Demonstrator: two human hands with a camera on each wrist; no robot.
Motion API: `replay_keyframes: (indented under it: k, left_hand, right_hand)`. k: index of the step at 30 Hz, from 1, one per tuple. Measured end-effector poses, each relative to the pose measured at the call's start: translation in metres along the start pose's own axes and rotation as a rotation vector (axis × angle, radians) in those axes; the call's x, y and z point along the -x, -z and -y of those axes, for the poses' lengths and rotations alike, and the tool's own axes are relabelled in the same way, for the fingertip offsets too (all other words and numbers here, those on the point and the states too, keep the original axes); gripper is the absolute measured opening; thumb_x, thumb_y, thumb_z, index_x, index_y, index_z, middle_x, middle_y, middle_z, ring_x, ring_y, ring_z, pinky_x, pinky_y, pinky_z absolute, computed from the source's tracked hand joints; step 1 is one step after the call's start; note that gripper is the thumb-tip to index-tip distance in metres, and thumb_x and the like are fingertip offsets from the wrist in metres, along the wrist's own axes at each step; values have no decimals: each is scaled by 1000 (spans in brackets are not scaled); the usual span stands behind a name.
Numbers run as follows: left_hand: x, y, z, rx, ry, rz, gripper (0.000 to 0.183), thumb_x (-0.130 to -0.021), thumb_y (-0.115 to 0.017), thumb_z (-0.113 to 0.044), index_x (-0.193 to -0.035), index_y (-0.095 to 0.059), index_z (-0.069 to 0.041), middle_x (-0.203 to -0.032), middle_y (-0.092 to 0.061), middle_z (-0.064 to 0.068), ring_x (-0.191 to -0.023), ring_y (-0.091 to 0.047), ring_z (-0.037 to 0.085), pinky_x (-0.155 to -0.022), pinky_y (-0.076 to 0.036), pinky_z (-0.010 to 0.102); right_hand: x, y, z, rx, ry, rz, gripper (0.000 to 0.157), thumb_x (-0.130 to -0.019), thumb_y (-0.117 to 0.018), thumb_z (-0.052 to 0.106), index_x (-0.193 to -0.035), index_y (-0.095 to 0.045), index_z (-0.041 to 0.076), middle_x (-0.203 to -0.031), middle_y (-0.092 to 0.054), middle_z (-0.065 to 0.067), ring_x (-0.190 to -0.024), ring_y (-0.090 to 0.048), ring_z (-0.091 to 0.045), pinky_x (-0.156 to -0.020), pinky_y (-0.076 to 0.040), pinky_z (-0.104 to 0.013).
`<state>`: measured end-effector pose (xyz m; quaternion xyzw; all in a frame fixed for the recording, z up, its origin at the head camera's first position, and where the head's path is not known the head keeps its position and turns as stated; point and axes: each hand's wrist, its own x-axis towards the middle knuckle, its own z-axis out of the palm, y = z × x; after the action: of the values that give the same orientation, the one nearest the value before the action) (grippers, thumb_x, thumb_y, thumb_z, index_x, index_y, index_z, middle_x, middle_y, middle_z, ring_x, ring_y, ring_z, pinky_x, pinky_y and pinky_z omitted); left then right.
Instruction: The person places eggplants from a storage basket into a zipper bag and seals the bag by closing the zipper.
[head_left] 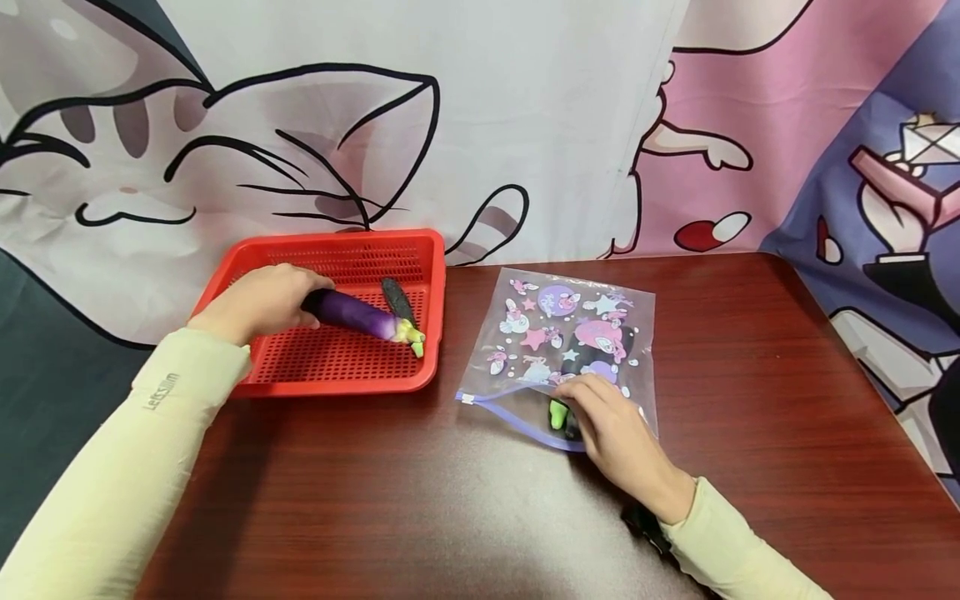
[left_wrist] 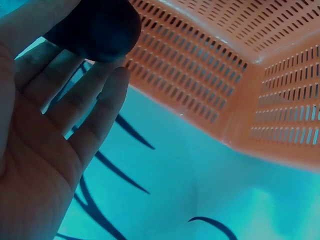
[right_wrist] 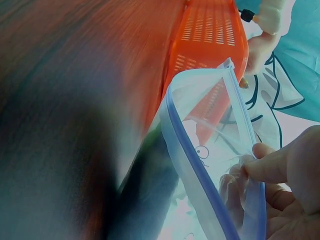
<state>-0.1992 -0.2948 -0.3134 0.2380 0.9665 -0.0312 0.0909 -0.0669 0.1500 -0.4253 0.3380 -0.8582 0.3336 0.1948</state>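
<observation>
The basket [head_left: 337,386] sat on the bench [head_left: 450,517], a bag [head_left: 543,346] to its right, a curtain [head_left: 555,125] behind, an eggplant [head_left: 356,315] above.

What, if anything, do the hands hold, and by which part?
Left hand: eggplant, by its dark, stemless end. Right hand: zip bag, by its open edge.

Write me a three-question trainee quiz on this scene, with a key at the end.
1. Which hand grips the purple eggplant?
2. True or false: the printed zip bag is zipped fully shut.
3. In the head view, where does the red basket stand relative to the bag?
A) to its right
B) on top of it
C) to its left

Key:
1. The left hand.
2. False; its mouth gapes, and the right hand pinches the edge.
3. C.
</observation>
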Motion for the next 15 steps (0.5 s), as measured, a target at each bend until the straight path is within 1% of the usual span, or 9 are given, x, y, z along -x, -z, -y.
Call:
replay_keyframes:
  k: [6, 11, 15]
  left_hand:
    - [10, 7, -8, 12, 7, -24, 50, -77, -87, -19, -122, -69, -6, -113, -71, 14, -97, -66, 32, -84, -49, 55]
    - [20, 10, -17, 15, 7, -42, 52, -80, -85, -24, -125, -68, -5, -116, -70, 15, -100, -67, 33, -84, -50, 55]
    - [27, 11, -25, 16, -19, -66, 53, -80, -85, -25, -125, -67, -3, -116, -70, 16, -99, -67, 34, -85, -51, 55]
  right_hand:
    - [-1, 0, 1, 5, -1, -3, 21, -91, -62, -8, -107, -68, 5, -105, -65, 0, -99, -62, -17, -88, -48, -28]
    - [-1, 0, 1, 9, -1, -4, 22, -90, -62, -8, -107, -68, 5, -105, -65, 0, -99, -62, -17, -88, -48, -28]
    - [-1, 1, 2, 9, -3, -3, 21, -91, -62, -8, -107, -68, 5, -106, -65, 0, -99, -62, -16, -88, -48, -28]
